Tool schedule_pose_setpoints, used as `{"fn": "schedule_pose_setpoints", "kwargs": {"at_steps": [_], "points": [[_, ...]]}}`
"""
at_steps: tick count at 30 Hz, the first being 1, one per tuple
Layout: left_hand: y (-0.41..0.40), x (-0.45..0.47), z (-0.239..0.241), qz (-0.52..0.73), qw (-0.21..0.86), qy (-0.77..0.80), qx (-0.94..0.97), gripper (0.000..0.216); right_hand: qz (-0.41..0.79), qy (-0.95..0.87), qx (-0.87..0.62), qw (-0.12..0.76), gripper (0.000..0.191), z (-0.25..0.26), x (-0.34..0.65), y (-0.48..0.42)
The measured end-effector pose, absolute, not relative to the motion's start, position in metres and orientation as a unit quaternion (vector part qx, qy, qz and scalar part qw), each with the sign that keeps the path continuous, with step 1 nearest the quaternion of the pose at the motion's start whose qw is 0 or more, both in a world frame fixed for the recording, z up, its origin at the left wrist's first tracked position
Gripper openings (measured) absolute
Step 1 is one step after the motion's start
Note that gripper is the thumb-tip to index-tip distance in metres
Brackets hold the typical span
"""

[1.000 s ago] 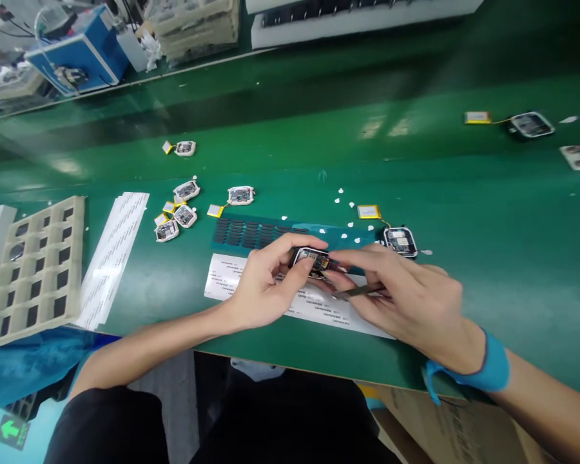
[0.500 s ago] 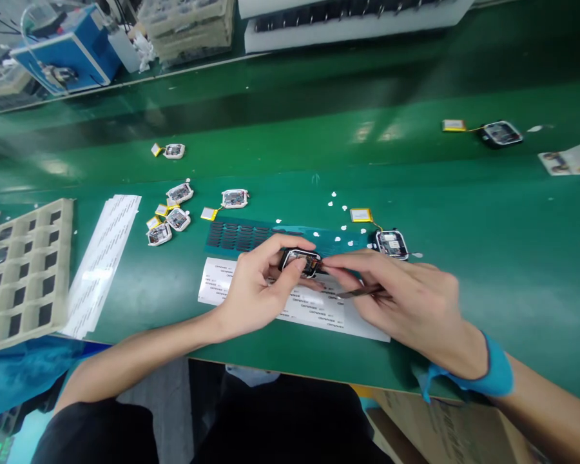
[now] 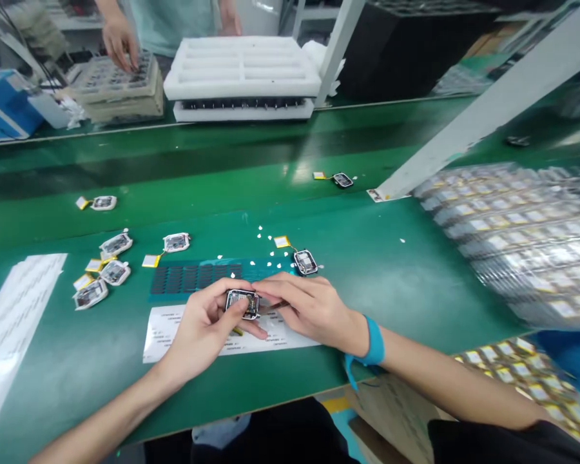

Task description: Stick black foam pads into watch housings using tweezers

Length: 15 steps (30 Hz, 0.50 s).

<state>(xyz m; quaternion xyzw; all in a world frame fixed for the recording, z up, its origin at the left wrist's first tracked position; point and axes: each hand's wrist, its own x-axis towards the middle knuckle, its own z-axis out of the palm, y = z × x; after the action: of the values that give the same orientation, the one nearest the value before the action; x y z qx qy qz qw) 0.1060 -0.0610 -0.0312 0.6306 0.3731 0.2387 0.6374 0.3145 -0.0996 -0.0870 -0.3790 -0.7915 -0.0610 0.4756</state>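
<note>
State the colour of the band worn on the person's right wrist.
Blue; the wristband shows best in the head view.

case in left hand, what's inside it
Small electronic parts show inside the case. The left hand has its thumb over some of the interior, so what lies under the thumb can't be seen.

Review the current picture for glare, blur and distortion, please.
Head view: pale glare on the green bench toward the back; head view: the clear trays at right look smeared; head view: the white post slants steeply, perhaps wide-angle stretch; head view: the opened case in the left hand is clearer, its finest parts unreadable.
</note>
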Motion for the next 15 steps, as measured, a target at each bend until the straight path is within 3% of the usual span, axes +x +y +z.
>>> {"fn": "schedule_pose_setpoints", "kwargs": {"at_steps": [4,10,15], "points": [[-0.0615,0.1054,-0.0323,0.240,0.644,0.376,0.622,0.050,-0.089,-0.802,-0.366,0.465,0.029,-0.0858,0.3153,-0.0998],[-0.0611,0.1066,-0.0355,0.244,0.657,0.378,0.605,0.042,-0.070,-0.806,-0.373,0.455,0.016,-0.0861,0.3186,-0.0973],[-0.0593,0.1066,-0.0361,0.263,0.648,0.397,0.595,0.035,-0.085,-0.780,-0.435,0.442,0.023,-0.0882,0.3206,-0.0946]]}}
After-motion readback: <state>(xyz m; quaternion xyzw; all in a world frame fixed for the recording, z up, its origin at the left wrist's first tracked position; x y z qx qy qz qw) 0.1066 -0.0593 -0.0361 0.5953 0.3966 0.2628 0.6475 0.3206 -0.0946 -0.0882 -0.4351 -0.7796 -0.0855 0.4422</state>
